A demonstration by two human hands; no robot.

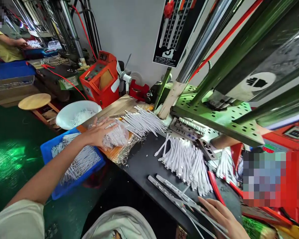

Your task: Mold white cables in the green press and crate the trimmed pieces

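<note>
My left hand [99, 132] reaches out with its fingers spread over a clear plastic bag [116, 136] of small white pieces on the wooden board. Beside the bag lies a row of white cable strips [142, 121]. My right hand [224, 217] is low on the right, its fingers stretched out by two long metal bars [173, 189] at the front edge of the black bench [142, 159]. Thin white cables run from the bars under these fingers; whether they touch is unclear. Behind the bars, a thick bundle of white cables [184, 162] fans out.
A green press plate [219, 116] overhangs a metal mould [186, 129]. Red-handled pliers [215, 189] lie right of the bundle. A blue crate [48, 166] of white cables, a white basin [62, 116], a stool [35, 101] and a small fan [124, 78] stand left. Another person [5, 43] sits far left.
</note>
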